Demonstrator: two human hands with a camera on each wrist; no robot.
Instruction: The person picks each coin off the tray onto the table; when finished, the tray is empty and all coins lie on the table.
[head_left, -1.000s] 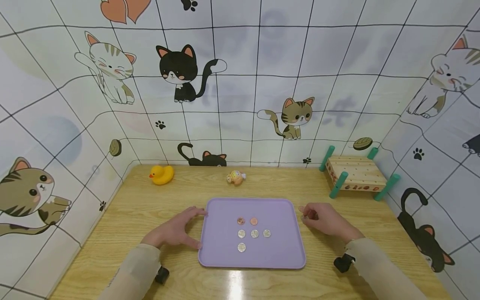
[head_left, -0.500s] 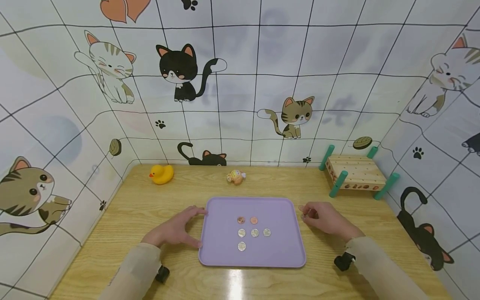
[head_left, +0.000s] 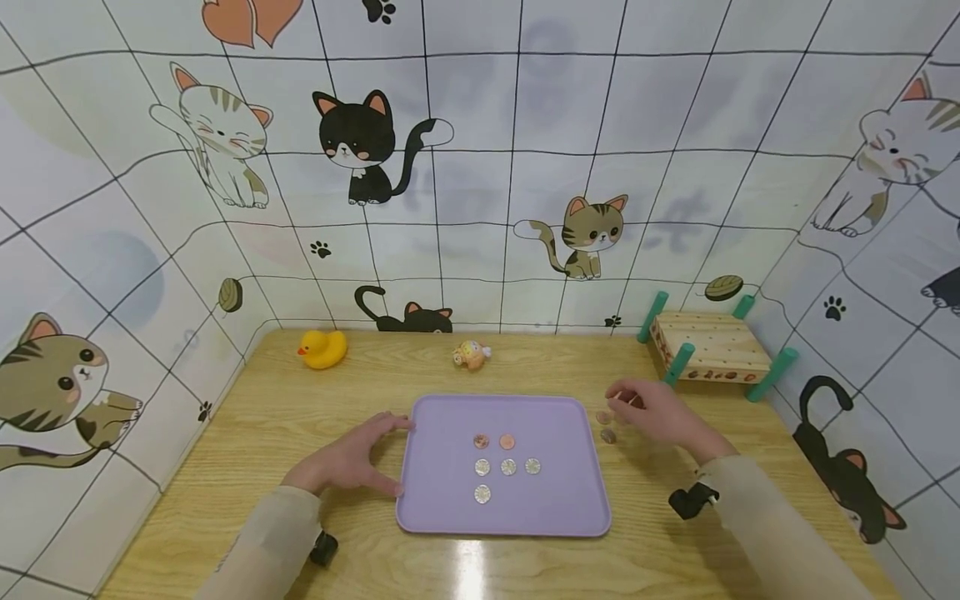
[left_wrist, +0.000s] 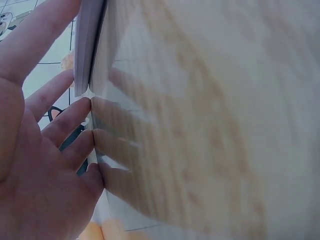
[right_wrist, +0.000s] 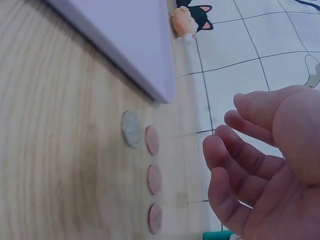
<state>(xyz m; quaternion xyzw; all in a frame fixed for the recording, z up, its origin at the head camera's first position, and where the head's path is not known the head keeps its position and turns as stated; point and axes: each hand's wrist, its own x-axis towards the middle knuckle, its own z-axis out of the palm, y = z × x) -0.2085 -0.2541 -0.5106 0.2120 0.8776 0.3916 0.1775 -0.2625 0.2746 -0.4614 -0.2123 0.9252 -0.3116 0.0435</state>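
A light purple tray [head_left: 442,514] lies on the wooden table. Two copper coins [head_left: 507,442] sit side by side on it, above several silver coins [head_left: 482,494]. My left hand [head_left: 348,457] rests at the tray's left edge, thumb and index finger spread along the rim. Beyond the right edge, my right hand [head_left: 656,414] is raised over the table with loosely bent fingers and nothing in them. Below it, in the right wrist view, a silver coin [right_wrist: 131,128] lies beside a row of three copper coins [right_wrist: 154,179] near the tray's corner.
A yellow rubber duck [head_left: 324,349] stands at the back left of the table. A small animal figurine [head_left: 472,355] is behind the tray. A wooden stand with green legs [head_left: 712,346] occupies the back right corner. Cat-patterned walls [head_left: 480,183] enclose the table.
My right hand has lifted away from the coins right of the tray, moving back and slightly right, uncovering them. The left hand and the coins on the tray stay in place.
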